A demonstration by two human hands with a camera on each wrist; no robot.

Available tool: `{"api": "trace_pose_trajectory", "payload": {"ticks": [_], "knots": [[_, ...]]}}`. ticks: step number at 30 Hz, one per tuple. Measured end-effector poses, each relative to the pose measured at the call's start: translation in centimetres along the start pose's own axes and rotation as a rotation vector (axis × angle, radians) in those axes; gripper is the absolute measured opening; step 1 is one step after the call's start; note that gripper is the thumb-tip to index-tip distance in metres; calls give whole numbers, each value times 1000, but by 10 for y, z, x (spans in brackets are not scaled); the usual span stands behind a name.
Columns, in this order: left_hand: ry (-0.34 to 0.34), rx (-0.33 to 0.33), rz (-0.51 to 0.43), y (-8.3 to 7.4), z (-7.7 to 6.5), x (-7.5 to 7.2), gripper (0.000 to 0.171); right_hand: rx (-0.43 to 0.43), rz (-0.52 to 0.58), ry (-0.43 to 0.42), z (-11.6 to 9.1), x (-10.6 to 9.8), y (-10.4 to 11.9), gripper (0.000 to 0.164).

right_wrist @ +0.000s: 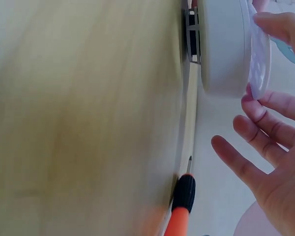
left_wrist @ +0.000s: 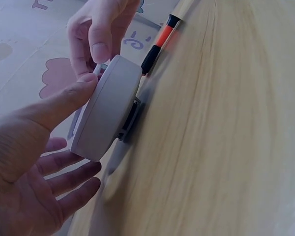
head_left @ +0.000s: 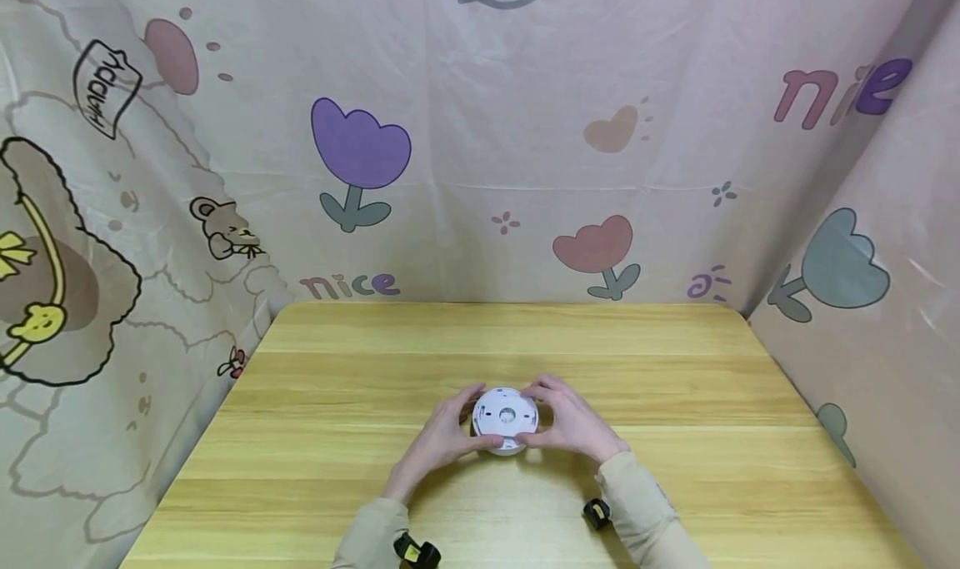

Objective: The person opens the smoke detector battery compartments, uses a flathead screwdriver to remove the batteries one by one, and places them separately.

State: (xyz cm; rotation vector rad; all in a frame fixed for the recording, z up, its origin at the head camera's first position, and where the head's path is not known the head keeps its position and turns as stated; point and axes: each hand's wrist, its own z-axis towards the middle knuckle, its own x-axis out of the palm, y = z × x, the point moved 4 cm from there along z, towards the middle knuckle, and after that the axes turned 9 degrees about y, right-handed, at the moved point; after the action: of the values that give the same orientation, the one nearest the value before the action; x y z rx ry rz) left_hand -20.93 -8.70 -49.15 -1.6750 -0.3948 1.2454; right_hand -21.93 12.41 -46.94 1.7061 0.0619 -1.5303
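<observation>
A round white smoke detector (head_left: 507, 412) is held between both hands over the middle of the table, its slotted round base plate facing up. My left hand (head_left: 448, 427) grips its left side, thumb on the near edge; the left wrist view shows the other fingers near the casing (left_wrist: 107, 108). On the right side, my right hand (head_left: 570, 419) pinches the rim with thumb and fingertips. In the right wrist view the base plate (right_wrist: 259, 54) stands slightly apart from the casing (right_wrist: 223, 54). A dark vented part (right_wrist: 192, 37) shows beneath, close to the tabletop.
An orange-and-black screwdriver (right_wrist: 183, 201) with a thin metal tip lies beyond the detector in the right wrist view. In the left wrist view there is an orange-and-black handle (left_wrist: 160, 44). Printed cloth (head_left: 480, 136) hangs around the wooden table (head_left: 337, 369).
</observation>
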Motion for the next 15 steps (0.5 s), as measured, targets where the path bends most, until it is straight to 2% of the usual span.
{"api": "trace_pose_trajectory", "payload": {"ticks": [5,15], "knots": [[-6,-4,43,0,-1,1,100,20,-12,-24,-6,-5,-4,61],[-4,-23,102,-1,-3,5,105,-2,-12,-83,-19,-20,-24,54]]}}
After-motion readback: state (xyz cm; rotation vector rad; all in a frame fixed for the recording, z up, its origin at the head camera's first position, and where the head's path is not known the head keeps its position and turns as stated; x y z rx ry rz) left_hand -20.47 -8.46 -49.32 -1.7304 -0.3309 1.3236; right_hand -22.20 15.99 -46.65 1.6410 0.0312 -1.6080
